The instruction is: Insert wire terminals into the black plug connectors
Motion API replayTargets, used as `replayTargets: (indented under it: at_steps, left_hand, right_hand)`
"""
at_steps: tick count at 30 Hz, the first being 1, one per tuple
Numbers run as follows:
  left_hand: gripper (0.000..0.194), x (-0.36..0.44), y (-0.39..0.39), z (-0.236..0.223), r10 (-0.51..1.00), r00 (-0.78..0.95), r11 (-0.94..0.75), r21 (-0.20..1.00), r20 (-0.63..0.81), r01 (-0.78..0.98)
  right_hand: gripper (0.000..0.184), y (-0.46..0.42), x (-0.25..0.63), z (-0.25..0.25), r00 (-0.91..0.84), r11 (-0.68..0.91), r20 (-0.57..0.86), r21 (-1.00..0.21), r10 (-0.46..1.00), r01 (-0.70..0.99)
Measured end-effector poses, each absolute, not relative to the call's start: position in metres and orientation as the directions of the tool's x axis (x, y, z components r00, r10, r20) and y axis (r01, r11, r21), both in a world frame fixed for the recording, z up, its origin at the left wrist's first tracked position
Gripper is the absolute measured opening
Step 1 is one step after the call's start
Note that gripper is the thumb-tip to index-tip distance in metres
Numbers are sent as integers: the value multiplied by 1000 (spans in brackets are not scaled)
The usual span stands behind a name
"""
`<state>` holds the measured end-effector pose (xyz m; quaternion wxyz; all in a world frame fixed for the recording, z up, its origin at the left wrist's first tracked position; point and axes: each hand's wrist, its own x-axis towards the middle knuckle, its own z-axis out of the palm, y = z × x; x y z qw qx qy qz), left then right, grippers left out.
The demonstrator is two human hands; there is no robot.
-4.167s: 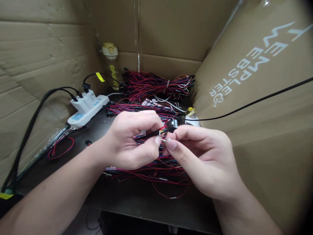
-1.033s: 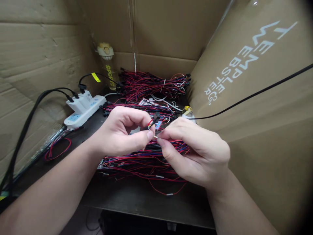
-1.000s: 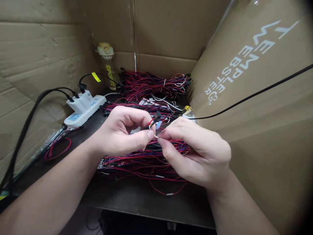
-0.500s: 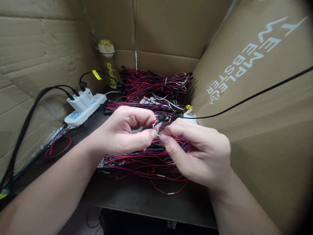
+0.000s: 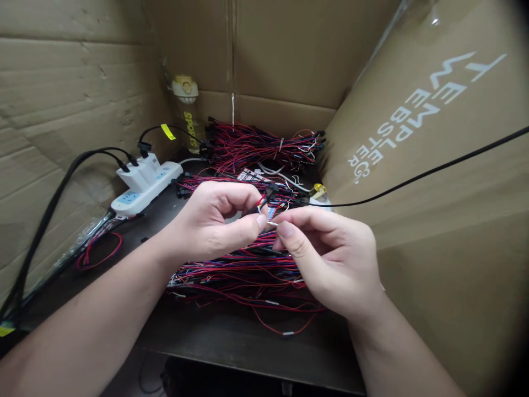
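My left hand (image 5: 229,220) is closed in a pinch on a wire harness; its black connector (image 5: 270,191) sticks out above the fingertips, with short red and yellow wire beside it. Facing it, my right hand (image 5: 326,253) pinches the end of a thin white tie (image 5: 272,223) that runs from the left fingertips. What lies inside the left fingers is mostly hidden. Under both hands lies a loose pile of red, blue and black wires (image 5: 243,270). A further wire bundle (image 5: 264,144), bound with a white tie, rests at the back.
A white power strip (image 5: 136,203) with plugged-in adapters stands at left. Behind it is a bottle (image 5: 188,116) with a yellowish lid. Cardboard walls (image 5: 421,182) enclose the sides and back. A black cable (image 5: 413,175) crosses at right. The table's front edge (image 5: 248,361) is near me.
My right hand has shifted slightly, and more of the white tie shows between the two hands. The left hand keeps its pinch. The whole view has moved a little.
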<state>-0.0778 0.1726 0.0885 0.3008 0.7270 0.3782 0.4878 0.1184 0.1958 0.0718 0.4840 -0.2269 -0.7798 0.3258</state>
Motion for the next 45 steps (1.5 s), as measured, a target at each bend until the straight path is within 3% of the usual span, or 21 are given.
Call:
replayTargets:
  at_steps: [5, 11, 15, 23, 33, 36, 40, 45]
  left_hand:
    - [27, -78, 172, 87, 846, 228, -529, 813, 483, 244]
    - [20, -76, 170, 87, 843, 243, -529, 824, 480, 205]
    - [18, -74, 168, 88, 836, 239, -539, 819, 493, 195]
    - [23, -74, 168, 88, 854, 277, -499, 844, 441, 197]
    - [20, -76, 169, 88, 814, 297, -576, 761, 499, 299]
    - [20, -77, 171, 85, 811, 286, -582, 753, 510, 308]
    - [22, -78, 172, 83, 820, 269, -569, 768, 505, 294]
    - [20, -79, 172, 85, 820, 274, -570, 766, 503, 299]
  right_hand:
    - [16, 199, 121, 63, -381, 826, 744, -552, 549, 113]
    - [19, 200, 120, 65, -399, 862, 787, -507, 471, 17]
    - [15, 196, 118, 69, -414, 827, 766, -560, 492, -54]
    - [9, 189, 119, 72, -436, 681, 627, -731, 646, -43]
    - [32, 191, 118, 77, -539, 612, 514, -791, 667, 3]
    - [31, 193, 119, 77, -555, 663, 531, -747, 640, 49]
    - [3, 196, 120, 72, -495, 795, 664, -598, 561, 99]
    - [12, 201, 119, 64, -418, 868, 773, -491, 477, 82]
